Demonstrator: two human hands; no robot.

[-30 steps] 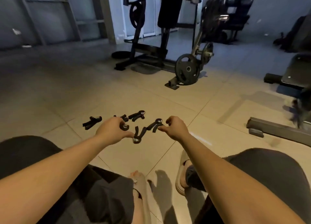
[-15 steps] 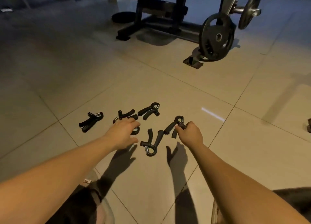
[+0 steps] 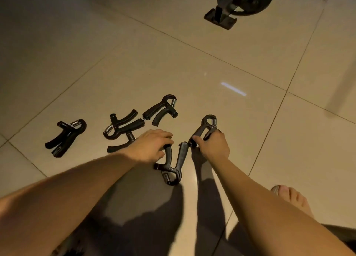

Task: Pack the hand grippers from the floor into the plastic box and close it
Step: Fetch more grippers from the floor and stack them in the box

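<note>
ahead, bare floor (image 3: 192, 67) — both hands on hand grippers (image 3: 206, 126).

Head cam, wide-angle, steep downward on floor tiles (image 3: 192, 63), close.

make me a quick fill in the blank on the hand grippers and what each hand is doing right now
1. The right hand is closed on the handles of a hand gripper whose spring end points ____ from the person.
2. The left hand rests on one handle of the V-shaped gripper, which lies on the ____.
3. The lone gripper lies farthest to the ____.

Missing words: away; floor; left
</note>
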